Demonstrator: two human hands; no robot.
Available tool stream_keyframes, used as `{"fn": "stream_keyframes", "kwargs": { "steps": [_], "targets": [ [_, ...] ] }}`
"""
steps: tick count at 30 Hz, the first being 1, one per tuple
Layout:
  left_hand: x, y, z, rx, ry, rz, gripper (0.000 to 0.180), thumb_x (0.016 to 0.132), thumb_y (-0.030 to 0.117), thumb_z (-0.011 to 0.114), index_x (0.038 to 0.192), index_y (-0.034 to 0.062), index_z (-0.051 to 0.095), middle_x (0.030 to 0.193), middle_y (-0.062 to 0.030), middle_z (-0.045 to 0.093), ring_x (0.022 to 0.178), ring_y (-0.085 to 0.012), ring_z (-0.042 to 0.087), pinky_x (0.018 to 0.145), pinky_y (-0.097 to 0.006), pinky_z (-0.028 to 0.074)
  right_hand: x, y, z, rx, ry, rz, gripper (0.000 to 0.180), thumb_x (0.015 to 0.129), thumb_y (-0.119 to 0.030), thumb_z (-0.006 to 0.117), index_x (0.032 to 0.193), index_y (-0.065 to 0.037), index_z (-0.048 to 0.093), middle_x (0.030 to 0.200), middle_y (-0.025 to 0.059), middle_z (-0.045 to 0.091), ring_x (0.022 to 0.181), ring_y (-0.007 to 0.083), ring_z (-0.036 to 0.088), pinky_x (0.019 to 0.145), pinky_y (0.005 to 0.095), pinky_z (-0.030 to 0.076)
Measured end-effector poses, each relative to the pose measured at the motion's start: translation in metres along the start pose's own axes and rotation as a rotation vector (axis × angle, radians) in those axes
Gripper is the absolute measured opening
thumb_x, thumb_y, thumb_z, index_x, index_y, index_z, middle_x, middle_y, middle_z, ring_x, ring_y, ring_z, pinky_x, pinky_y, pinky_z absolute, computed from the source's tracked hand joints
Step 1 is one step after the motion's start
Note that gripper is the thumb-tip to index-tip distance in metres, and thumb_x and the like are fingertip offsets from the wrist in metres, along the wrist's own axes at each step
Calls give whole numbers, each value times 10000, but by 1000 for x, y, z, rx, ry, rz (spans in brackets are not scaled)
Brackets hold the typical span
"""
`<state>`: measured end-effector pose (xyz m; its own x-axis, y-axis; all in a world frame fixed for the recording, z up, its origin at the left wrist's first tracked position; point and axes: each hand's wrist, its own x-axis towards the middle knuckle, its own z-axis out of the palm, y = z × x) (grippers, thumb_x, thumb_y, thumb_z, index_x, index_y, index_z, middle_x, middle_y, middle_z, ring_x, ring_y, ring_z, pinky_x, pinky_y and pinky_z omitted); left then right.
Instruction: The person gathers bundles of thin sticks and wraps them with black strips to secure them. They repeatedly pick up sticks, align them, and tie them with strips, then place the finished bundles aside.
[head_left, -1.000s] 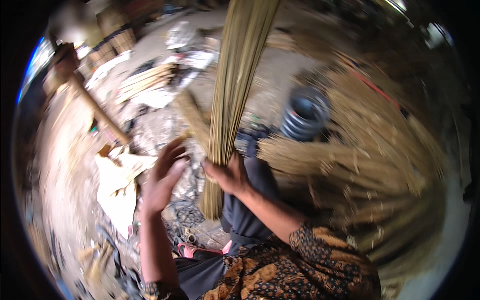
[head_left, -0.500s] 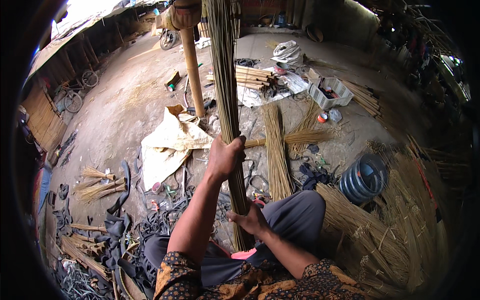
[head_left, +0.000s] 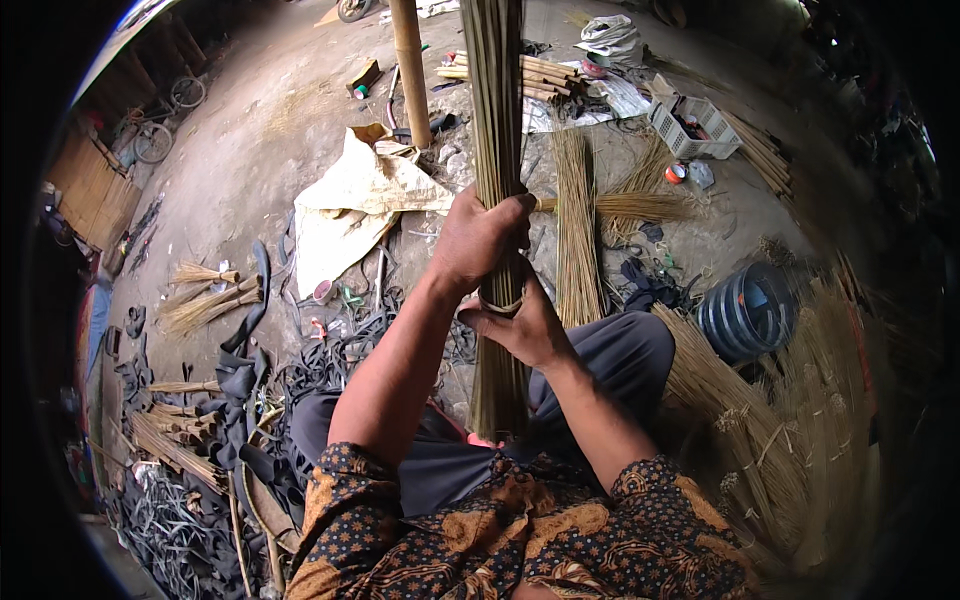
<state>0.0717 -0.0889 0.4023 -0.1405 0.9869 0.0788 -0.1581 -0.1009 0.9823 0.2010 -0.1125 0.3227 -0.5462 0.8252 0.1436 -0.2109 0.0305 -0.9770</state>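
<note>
A long bundle of thin stiff sticks (head_left: 497,110), like broom bristles, stands nearly upright in front of me. My left hand (head_left: 478,238) is wrapped round its middle. Just below, my right hand (head_left: 532,325) grips the same bundle, thumb to the left. A pale thin band (head_left: 503,305) circles the sticks at the right hand. Below the hands the sticks fan out slightly toward my lap. The bundle's top runs out of the picture.
Beyond my knees lie another stick bundle (head_left: 575,230) and a cream sack (head_left: 350,205). A bamboo post (head_left: 410,75) rises at the back. On the right are a dark ribbed bucket (head_left: 745,312), a white crate (head_left: 700,128) and piled sticks (head_left: 735,405). Black rubber strips (head_left: 180,525) cover the left.
My right hand has moved up the bundle, close under the left hand. The pale band now shows there. The view has tilted downward, so surroundings sit higher.
</note>
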Motion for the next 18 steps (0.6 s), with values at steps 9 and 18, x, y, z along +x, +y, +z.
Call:
{"fn": "stream_keyframes", "kwargs": {
  "steps": [9, 18],
  "targets": [
    [-16, 12, -27, 740, -224, 379, 1281, 683, 685, 902, 1584, -28, 336, 1482, -323, 546, 1388, -404, 553, 1162, -461, 432, 33, -23, -14, 117, 355, -258, 233, 898, -102, 779, 1070, -17, 648, 878, 7, 660, 833, 98, 653, 724, 284, 544],
    [-54, -49, -41, 1067, -167, -79, 487, 815, 263, 762, 1236, 91, 587, 985, -258, 746, 937, -461, 730, 844, -519, 581, 39, -65, -31, 487, 443, -293, 310, 902, -184, 810, 1110, -60, 618, 907, 70, 664, 789, 245, 703, 749, 428, 607]
  ]
}}
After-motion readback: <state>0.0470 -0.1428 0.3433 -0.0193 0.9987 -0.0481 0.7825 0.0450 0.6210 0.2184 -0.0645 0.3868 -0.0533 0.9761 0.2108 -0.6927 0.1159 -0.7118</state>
